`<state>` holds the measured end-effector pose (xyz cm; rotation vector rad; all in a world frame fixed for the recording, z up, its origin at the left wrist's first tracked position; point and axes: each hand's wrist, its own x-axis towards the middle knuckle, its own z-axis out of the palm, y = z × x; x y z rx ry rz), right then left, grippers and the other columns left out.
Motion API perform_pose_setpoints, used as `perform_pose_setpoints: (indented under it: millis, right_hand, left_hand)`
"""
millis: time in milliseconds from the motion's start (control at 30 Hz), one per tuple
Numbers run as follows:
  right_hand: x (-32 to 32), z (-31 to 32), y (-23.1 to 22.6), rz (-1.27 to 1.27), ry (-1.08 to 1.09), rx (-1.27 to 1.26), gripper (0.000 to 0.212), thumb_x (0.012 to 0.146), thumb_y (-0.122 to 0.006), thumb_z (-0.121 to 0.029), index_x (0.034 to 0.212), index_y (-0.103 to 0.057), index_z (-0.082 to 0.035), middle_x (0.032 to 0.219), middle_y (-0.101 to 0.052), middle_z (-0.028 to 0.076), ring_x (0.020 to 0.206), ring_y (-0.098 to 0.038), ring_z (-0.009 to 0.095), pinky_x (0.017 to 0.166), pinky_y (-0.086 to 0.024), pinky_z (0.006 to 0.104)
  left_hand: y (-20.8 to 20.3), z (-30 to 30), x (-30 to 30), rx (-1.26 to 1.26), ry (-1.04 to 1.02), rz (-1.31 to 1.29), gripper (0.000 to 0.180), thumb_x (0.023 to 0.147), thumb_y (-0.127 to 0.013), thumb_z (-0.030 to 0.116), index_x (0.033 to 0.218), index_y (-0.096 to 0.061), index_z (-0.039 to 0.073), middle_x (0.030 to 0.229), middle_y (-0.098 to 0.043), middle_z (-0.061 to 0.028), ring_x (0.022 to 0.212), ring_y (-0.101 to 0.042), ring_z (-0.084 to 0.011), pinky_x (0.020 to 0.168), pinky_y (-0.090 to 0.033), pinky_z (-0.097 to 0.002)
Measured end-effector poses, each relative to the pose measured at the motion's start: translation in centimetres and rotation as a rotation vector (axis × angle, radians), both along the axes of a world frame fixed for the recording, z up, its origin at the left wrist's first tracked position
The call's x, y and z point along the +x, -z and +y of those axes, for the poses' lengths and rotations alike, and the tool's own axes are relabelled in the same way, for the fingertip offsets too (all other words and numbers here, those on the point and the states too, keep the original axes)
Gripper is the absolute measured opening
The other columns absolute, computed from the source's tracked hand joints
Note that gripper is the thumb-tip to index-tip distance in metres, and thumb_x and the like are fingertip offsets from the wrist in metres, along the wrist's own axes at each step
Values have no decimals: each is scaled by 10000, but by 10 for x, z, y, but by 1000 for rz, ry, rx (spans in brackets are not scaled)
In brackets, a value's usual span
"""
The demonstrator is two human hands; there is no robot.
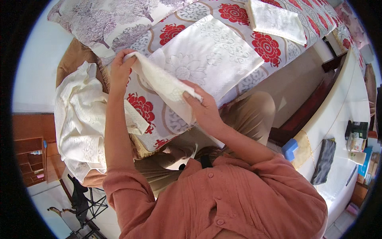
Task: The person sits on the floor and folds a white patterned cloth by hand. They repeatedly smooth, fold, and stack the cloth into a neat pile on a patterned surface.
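Observation:
A folded cream cloth point(163, 84) is stretched between my two hands over the edge of the red-and-grey patterned sofa cover point(266, 47). My left hand point(120, 65) pinches its upper left end. My right hand point(203, 108) grips the other end, thumb on top, and a loose layer hangs below. Just beyond, a white cloth point(227, 51) with a flower pattern lies flat on the sofa; the held cloth overlaps its near left side. Past it lies a smaller folded white cloth point(276, 22). Beside my left forearm is a narrow folded cream piece point(135, 117).
A crumpled pile of white cloth point(79, 115) drapes over the sofa's left end. A cushion with purple tree prints point(113, 26) rests at the back left. On the right, a white table point(338, 119) holds a blue block point(290, 149) and a dark folded cloth point(324, 161). A black folding frame point(85, 203) stands lower left.

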<state>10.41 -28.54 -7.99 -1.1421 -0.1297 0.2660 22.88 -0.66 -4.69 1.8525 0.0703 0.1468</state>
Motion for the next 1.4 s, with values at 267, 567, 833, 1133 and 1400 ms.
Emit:
perform_pose_setpoints:
  millis: [267,567,833,1133,1400]
  right_hand:
    - [-15,-1,24,-132,-63,-152,377,1021,-554,-113,1385,-552,-15,1173,-670,89,1032,-601,130,910,-486,281]
    - [1,2,25,-235,-11,-201,313,978,-578,-119,1263,-616,4,1062,-662,180,913,-658,251,801,-522,332]
    - [73,-91,3,172,433,-9,389,991,-655,-259,1274,-625,7,1010,-648,18,849,-571,72,769,-490,270]
    - [115,-170,44,308,729,236,533,975,-565,-91,1461,-401,53,1271,-585,160,1152,-575,234,963,-466,371]
    - [115,-171,45,282,733,247,445,925,-556,26,1366,-499,28,1178,-642,139,1038,-640,213,916,-512,349]
  left_hand:
    - [23,9,-7,273,-77,-61,267,851,-502,7,1059,-666,40,967,-665,-17,866,-591,-109,805,-471,-254]
    - [28,40,-20,15,-173,30,227,929,-640,78,1142,-668,8,982,-672,-16,861,-593,-86,777,-475,-239]
    - [-41,-86,105,190,42,-210,320,920,-690,137,1195,-646,-21,1048,-683,-53,914,-613,-124,807,-492,-271]
    - [85,-195,227,739,315,-49,367,909,-647,268,1239,-653,107,1129,-721,-116,1038,-682,-286,896,-503,-413]
    - [62,-214,201,850,254,4,301,878,-698,223,1102,-676,23,1012,-732,-109,940,-688,-237,823,-503,-358]
